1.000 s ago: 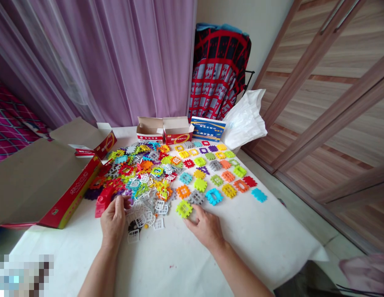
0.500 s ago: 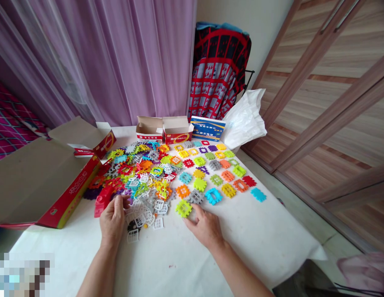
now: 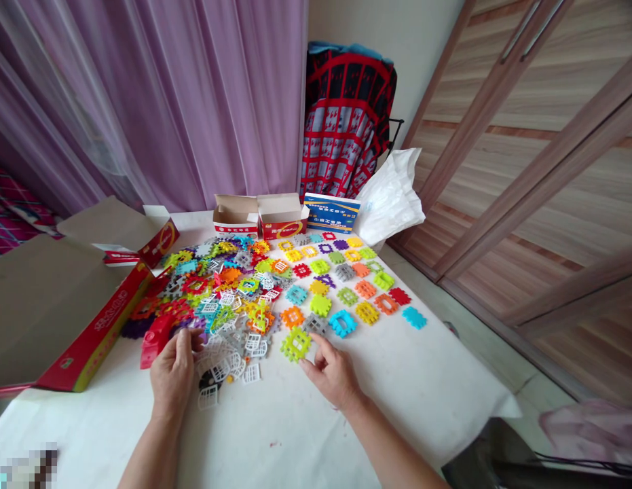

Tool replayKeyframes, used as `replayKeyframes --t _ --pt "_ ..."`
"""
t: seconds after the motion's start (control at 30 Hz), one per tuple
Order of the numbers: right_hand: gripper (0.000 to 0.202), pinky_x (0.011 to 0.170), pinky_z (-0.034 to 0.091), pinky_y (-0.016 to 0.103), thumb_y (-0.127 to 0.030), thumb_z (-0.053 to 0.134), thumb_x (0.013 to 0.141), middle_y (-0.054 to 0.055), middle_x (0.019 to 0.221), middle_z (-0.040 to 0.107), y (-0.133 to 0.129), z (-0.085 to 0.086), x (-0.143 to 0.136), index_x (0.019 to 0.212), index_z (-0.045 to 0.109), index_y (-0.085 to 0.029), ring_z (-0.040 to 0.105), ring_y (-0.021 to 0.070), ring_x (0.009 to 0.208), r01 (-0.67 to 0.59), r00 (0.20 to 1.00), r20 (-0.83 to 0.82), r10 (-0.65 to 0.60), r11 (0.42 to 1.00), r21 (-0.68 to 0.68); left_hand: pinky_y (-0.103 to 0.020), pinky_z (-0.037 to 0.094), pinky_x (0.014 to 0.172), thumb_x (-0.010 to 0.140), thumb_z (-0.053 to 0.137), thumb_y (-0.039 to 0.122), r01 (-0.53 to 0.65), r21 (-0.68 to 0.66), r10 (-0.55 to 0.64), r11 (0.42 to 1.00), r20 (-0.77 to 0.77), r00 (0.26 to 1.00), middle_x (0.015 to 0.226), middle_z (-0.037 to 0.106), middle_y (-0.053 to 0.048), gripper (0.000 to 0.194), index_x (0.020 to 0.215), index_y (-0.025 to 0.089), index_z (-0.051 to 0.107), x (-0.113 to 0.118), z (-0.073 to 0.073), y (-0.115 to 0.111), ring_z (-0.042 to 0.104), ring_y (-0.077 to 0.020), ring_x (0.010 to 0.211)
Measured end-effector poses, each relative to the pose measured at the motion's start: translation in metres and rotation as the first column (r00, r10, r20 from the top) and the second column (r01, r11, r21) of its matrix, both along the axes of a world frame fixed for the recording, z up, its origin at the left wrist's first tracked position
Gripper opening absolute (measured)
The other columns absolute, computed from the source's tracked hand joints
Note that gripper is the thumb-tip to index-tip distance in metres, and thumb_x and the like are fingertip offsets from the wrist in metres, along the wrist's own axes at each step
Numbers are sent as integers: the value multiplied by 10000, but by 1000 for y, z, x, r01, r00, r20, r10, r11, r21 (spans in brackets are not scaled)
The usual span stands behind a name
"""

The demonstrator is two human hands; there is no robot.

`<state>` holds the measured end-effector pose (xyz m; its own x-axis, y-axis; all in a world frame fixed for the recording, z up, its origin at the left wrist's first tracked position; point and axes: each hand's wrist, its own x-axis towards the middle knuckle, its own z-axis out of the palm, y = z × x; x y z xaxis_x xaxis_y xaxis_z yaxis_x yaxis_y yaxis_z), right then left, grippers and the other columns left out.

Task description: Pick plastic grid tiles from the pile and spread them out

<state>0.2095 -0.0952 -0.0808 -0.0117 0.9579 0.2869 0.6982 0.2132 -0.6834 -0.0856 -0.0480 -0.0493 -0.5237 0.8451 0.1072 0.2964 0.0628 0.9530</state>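
At the near edge of the loose pieces, my right hand (image 3: 332,372) pinches a lime-green square building block (image 3: 296,345), with notched edges and a window-like centre, between thumb and forefinger. My left hand (image 3: 174,370) is closed beside the mixed heap of colourful blocks (image 3: 193,285). Its fingertips are partly hidden, and what they hold, if anything, does not show. A red plastic piece (image 3: 156,341) lies just left of that hand. White lattice window pieces (image 3: 229,360) are piled to its right. Rows of separate blocks, such as a blue one (image 3: 343,324), spread across the table beyond my right hand.
A large open red cardboard box (image 3: 104,326) stands at the left. Small red boxes (image 3: 282,227) and a blue box (image 3: 332,214) line the table's back, with a white bag (image 3: 392,197) beside them. The white-covered table (image 3: 397,380) ends at the right, facing wooden wardrobe doors (image 3: 499,204).
The view has shifted a little, moving the scene left. The lime-green block, in my right hand, now looks slightly larger and more tilted. My left hand stays beside the heap.
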Motion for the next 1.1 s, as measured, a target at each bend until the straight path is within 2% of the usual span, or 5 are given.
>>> replayKeyframes --t 0.53,0.83,0.93,1.0,1.1 --pt "477 631 475 254 -409 627 794 -34 576 651 1 4 -2 1201 650 -160 618 145 547 19 1000 -3 -19 998 -57 -262 500 530 763 512 694 -1 -1 1 1000 2 1000 704 704 -57 565 805 167 711 -1 -1 0 616 -161 597" --pt "446 628 466 253 -430 612 814 -35 572 634 1 0 -2 1167 664 -163 602 139 548 8 1000 -27 -9 1000 -26 -259 497 527 759 512 682 1 1 -1 1000 -1 1000 695 702 -55 557 802 163 708 0 2 0 623 -164 604" --pt "459 600 456 241 -449 644 793 -47 554 604 1 -3 0 1152 671 -164 569 126 526 4 992 -125 -3 1000 10 -256 493 523 765 506 678 2 -3 -2 1000 -2 1000 690 700 -52 555 807 161 704 0 2 0 623 -163 600" --pt "476 559 442 233 -463 658 786 -60 529 558 3 -3 4 1146 669 -153 525 115 495 55 961 -274 -44 998 33 -253 489 521 775 497 675 3 1 -3 1000 -6 1000 696 701 -51 557 811 159 702 0 1 0 618 -157 597" --pt "513 485 408 232 -514 627 809 -66 527 496 8 0 16 1141 655 -124 463 109 475 242 801 -561 -208 970 -16 -249 481 521 787 487 669 2 16 -2 1000 -22 1000 691 698 -50 553 809 159 702 1 -1 0 612 -153 594"
